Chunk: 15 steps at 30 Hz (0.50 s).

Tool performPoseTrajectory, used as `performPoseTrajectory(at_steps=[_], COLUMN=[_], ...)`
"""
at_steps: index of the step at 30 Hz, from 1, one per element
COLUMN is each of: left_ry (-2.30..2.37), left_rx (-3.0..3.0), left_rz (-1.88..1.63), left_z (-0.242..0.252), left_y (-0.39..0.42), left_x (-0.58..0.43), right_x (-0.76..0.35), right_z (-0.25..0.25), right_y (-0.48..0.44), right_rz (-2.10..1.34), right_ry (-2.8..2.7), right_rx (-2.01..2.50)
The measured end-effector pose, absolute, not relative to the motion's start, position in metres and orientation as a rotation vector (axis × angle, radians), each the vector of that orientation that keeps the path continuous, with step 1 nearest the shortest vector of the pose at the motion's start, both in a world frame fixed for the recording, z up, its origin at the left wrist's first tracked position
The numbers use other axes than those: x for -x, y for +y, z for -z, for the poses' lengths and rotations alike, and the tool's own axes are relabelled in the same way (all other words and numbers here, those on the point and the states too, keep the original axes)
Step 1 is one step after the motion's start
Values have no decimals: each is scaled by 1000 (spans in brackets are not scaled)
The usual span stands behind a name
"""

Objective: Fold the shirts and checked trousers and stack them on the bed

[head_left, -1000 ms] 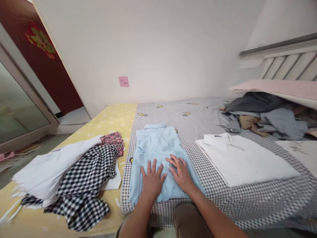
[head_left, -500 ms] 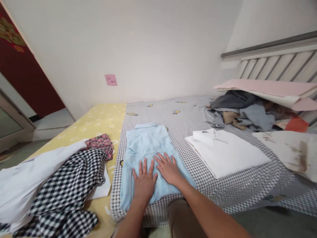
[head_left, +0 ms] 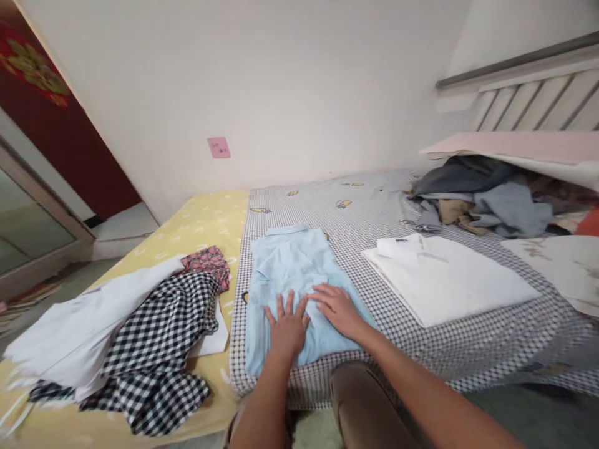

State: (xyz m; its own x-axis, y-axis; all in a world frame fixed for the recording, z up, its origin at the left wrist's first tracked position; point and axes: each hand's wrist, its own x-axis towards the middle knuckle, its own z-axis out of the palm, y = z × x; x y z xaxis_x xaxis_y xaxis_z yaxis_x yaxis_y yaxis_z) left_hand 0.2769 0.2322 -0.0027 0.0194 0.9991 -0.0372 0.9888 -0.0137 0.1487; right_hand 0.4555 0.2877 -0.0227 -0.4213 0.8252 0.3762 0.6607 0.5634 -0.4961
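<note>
A light blue shirt (head_left: 285, 262) lies folded into a long rectangle on the checked bedspread (head_left: 346, 240), its collar at the far end. My left hand (head_left: 287, 327) rests flat on its lower half, fingers spread. Beside it, my right hand (head_left: 339, 310) also lies on the cloth, fingers stretched out and pointing left, its fingertips close to my left hand's. Neither hand grips the fabric. To the right sits a folded white shirt (head_left: 458, 280), apart from both hands.
At left, a black-and-white checked garment (head_left: 163, 330), a white garment (head_left: 93, 330) and a red patterned cloth (head_left: 210, 265) lie heaped on the yellow bedspread (head_left: 210, 215). A pile of dark clothes (head_left: 468, 181) lies at right under a pink sheet (head_left: 515, 146), near the bed's slatted headboard (head_left: 543, 100).
My right hand has turned so its fingers point more to the left, nearer my left hand's fingertips. My view has shifted slightly left. The blue shirt keeps its folded shape.
</note>
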Motion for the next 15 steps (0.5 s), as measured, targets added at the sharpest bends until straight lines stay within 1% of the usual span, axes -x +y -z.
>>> performPoseTrajectory(at_steps=[2, 4, 7, 10, 12, 13, 15], left_ry=[2147, 2181, 2190, 2214, 2211, 2182, 2074], left_rx=[-2150, -2142, -2088, -1974, -2004, -2065, -2209], left_rz=[-129, -160, -301, -571, -723, -761, -730], left_z=[5, 5, 0, -12, -21, -25, -28], left_y=[232, 231, 230, 226, 220, 216, 208], left_x=[-279, -281, -282, -277, -273, -272, -273], right_x=[-453, -452, -456, -463, -465, -465, -464], right_z=[26, 29, 31, 31, 30, 30, 29], right_y=[279, 276, 277, 279, 279, 278, 277], right_rz=[-290, -293, -454, -581, -618, -630, -646], right_ry=[-2338, -2341, -2154, -1951, -1880, -1860, -1823], right_rx=[1208, 1237, 1194, 1109, 1082, 1074, 1060])
